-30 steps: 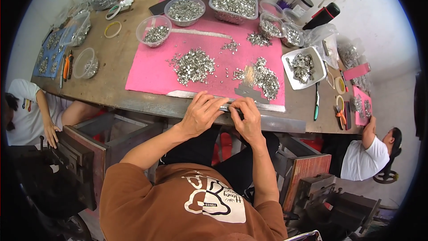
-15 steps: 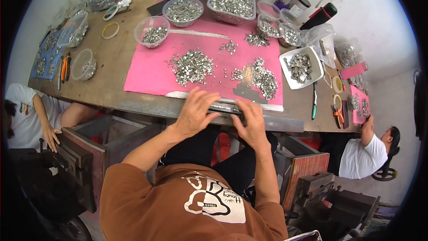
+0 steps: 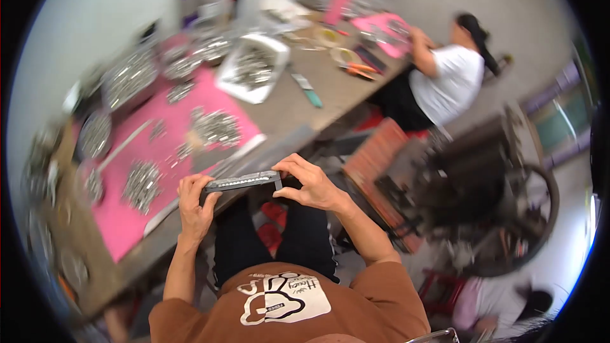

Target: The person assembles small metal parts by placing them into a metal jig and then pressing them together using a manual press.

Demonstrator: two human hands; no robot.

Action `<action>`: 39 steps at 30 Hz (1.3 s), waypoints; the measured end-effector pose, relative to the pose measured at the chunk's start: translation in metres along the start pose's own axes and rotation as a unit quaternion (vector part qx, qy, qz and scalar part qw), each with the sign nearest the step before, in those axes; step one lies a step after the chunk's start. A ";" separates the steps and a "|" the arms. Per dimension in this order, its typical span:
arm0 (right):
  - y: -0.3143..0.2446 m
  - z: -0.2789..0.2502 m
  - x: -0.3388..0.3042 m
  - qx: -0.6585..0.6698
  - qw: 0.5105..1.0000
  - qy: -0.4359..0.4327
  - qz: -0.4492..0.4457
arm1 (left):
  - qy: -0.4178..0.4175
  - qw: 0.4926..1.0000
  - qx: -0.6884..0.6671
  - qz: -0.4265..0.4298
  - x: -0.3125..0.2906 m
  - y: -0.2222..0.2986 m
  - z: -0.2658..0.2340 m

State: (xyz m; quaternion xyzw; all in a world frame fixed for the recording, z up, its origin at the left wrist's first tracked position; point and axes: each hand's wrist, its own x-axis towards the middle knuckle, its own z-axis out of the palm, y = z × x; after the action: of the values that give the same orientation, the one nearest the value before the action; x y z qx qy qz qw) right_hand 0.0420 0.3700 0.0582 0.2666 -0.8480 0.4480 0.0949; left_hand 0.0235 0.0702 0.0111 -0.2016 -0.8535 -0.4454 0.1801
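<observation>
In front of me, over my lap and close to the table edge, a narrow dark bar-shaped holder point(image 3: 241, 183) carries a row of small shiny pieces along its length. My left hand point(image 3: 196, 206) grips its left end with fingers above and thumb below. At its right end, my right hand point(image 3: 309, 183) is closed with the fingers on top and the thumb underneath. A pink mat point(image 3: 119, 221) lies on the table beyond the bar. It bears piles of small silver pieces point(image 3: 142, 185).
A white tray point(image 3: 240, 93) of metal pieces stands past the mat, near a green-handled tool point(image 3: 311, 96). Orange-handled pliers point(image 3: 361, 71) lie farther right. A person in a white shirt point(image 3: 454, 82) sits there. A dark machine with a wheel point(image 3: 551, 209) stands at right. The surroundings are blurred.
My view and body have swung to the right. The bar has come away from the table edge, now tilted so its row of pieces shows, and my hands are farther apart on it.
</observation>
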 end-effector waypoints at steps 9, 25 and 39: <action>-0.036 -0.134 -0.201 -0.214 0.890 0.306 0.264 | -0.326 0.845 -0.422 0.036 0.082 0.133 0.278; -0.009 -0.125 -0.229 -0.383 0.798 0.391 0.252 | -0.477 0.782 -0.387 0.107 0.091 0.259 0.414; -0.159 -0.173 -0.383 -0.354 0.511 0.748 0.232 | -0.480 0.794 -0.301 0.221 0.056 0.225 0.346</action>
State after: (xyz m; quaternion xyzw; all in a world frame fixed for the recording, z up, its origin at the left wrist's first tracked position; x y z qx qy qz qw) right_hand 0.4353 0.5788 0.1183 -0.4290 -0.5829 0.1504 0.6735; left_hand 0.0450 0.4861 0.0075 -0.6167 -0.5851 -0.4740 -0.2294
